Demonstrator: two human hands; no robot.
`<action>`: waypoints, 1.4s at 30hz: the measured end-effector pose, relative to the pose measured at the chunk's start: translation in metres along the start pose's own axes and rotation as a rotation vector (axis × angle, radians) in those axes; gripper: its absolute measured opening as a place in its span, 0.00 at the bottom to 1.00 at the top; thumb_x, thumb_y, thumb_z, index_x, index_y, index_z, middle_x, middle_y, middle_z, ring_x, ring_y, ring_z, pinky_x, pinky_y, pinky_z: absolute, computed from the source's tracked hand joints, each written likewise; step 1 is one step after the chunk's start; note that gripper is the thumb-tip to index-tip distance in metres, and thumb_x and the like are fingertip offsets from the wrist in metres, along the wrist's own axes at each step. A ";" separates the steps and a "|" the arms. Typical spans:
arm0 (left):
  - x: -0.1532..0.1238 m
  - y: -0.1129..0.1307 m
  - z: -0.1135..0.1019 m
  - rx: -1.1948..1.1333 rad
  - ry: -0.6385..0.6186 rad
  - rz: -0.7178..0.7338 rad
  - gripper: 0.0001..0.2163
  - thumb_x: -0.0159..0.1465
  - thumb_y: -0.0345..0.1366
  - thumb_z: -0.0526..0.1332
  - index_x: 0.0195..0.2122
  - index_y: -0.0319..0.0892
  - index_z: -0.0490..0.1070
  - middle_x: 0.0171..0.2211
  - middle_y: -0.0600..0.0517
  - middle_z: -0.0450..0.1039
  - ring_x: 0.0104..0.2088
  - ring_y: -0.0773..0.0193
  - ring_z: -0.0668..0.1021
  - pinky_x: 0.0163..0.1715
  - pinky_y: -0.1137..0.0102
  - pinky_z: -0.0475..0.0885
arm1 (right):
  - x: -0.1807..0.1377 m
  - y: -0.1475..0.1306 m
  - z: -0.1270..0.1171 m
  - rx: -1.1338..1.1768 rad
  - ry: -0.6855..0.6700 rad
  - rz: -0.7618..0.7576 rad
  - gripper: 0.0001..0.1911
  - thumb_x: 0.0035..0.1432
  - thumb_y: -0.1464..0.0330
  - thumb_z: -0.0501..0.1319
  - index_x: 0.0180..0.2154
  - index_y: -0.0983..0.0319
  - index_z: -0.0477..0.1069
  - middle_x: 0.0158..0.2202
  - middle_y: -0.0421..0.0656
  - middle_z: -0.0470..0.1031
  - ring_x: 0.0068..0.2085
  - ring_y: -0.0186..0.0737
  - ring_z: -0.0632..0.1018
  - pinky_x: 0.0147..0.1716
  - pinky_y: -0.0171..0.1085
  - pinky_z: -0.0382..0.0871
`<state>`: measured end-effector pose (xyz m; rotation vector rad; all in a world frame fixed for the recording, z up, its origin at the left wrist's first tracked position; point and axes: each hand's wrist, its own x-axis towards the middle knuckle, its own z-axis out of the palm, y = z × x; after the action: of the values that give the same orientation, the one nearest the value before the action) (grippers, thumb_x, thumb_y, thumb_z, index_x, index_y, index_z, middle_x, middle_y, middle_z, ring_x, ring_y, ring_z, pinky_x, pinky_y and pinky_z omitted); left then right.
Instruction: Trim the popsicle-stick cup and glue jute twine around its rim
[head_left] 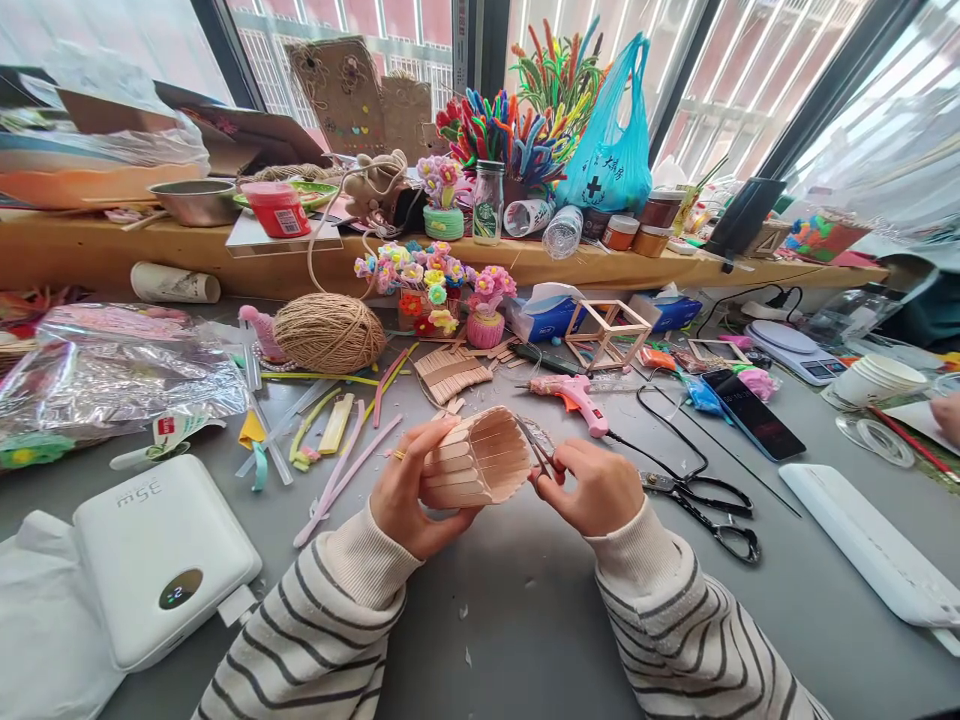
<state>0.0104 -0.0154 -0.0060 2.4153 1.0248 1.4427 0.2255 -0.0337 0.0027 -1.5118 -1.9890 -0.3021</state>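
Note:
My left hand (415, 492) is wrapped round a small cup made of wooden craft sticks (461, 465), tilted on its side with its open mouth toward the right. In my right hand (596, 485) is a small pair of scissors (541, 462), fingers closed on the handles, the blades up at the cup's rim. Whether the blades touch the rim I cannot tell. Behind the cup lies a curved panel of craft sticks (452, 374). A pink hot glue gun (568, 393) rests beyond my right hand.
Large black-handled scissors (705, 500) lie right of my right hand. A white power bank (165, 560) stands at left, near several pipe cleaners (349, 470). A twine ball (330, 333), a stick frame (607, 335) and a phone (754, 413) lie farther back. Another person's hand (946, 415) shows at far right.

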 end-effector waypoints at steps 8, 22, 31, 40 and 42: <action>0.001 0.000 0.001 0.013 -0.004 0.033 0.35 0.46 0.33 0.66 0.55 0.43 0.52 0.48 0.41 0.64 0.49 0.51 0.69 0.46 0.55 0.67 | 0.001 -0.002 0.000 0.001 -0.026 0.030 0.17 0.50 0.58 0.54 0.17 0.61 0.62 0.18 0.37 0.65 0.19 0.28 0.62 0.20 0.32 0.47; -0.002 -0.002 0.003 -0.014 -0.046 -0.021 0.33 0.47 0.34 0.65 0.54 0.42 0.54 0.48 0.41 0.65 0.48 0.51 0.70 0.48 0.57 0.66 | 0.008 0.006 0.000 -0.124 0.066 -0.180 0.21 0.55 0.62 0.51 0.13 0.62 0.65 0.14 0.38 0.65 0.17 0.28 0.61 0.20 0.33 0.46; -0.002 0.001 0.002 -0.038 -0.070 -0.066 0.32 0.48 0.36 0.64 0.53 0.44 0.53 0.46 0.44 0.65 0.47 0.54 0.70 0.47 0.59 0.67 | 0.009 0.009 -0.003 -0.175 0.143 -0.302 0.26 0.60 0.62 0.48 0.13 0.62 0.65 0.12 0.38 0.64 0.16 0.29 0.62 0.20 0.33 0.48; 0.002 0.005 -0.002 -0.027 -0.051 -0.068 0.31 0.48 0.37 0.64 0.53 0.42 0.54 0.47 0.42 0.63 0.48 0.53 0.69 0.47 0.56 0.65 | 0.007 0.008 0.001 -0.068 0.121 -0.223 0.26 0.60 0.61 0.48 0.14 0.62 0.66 0.14 0.38 0.64 0.17 0.28 0.62 0.19 0.31 0.49; 0.002 0.006 -0.003 -0.037 -0.065 -0.097 0.31 0.48 0.38 0.63 0.53 0.42 0.54 0.47 0.42 0.63 0.48 0.51 0.68 0.48 0.55 0.64 | 0.006 0.008 0.002 -0.014 0.078 -0.150 0.26 0.59 0.59 0.48 0.14 0.62 0.65 0.14 0.38 0.64 0.17 0.28 0.62 0.19 0.31 0.49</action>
<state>0.0120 -0.0193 -0.0003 2.3358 1.0748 1.3312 0.2312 -0.0252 0.0030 -1.3410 -2.0454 -0.4307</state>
